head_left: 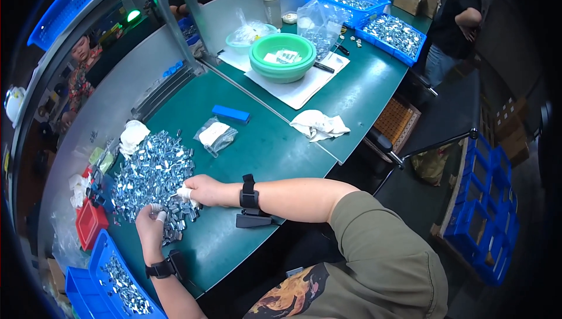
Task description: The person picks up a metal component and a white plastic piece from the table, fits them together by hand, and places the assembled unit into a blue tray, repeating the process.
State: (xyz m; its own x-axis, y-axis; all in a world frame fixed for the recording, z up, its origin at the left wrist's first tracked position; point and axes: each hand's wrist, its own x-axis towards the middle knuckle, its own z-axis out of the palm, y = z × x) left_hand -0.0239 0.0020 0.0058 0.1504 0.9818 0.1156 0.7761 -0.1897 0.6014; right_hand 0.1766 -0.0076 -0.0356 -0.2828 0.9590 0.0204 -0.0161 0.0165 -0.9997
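Heap of silvery pieces (pixel 153 164) against and beyond fingers (pixel 185 192).

An olive T-shirt (pixel 389 251), black wrist straps (pixel 249 195) and white finger covers (pixel 185 193) show.

Metal pieces (pixel 153 167) — small, shiny (bluish) — lie heaped.

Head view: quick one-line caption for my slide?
Left hand and right hand at the near side of a heap of small shiny parts on a green table.
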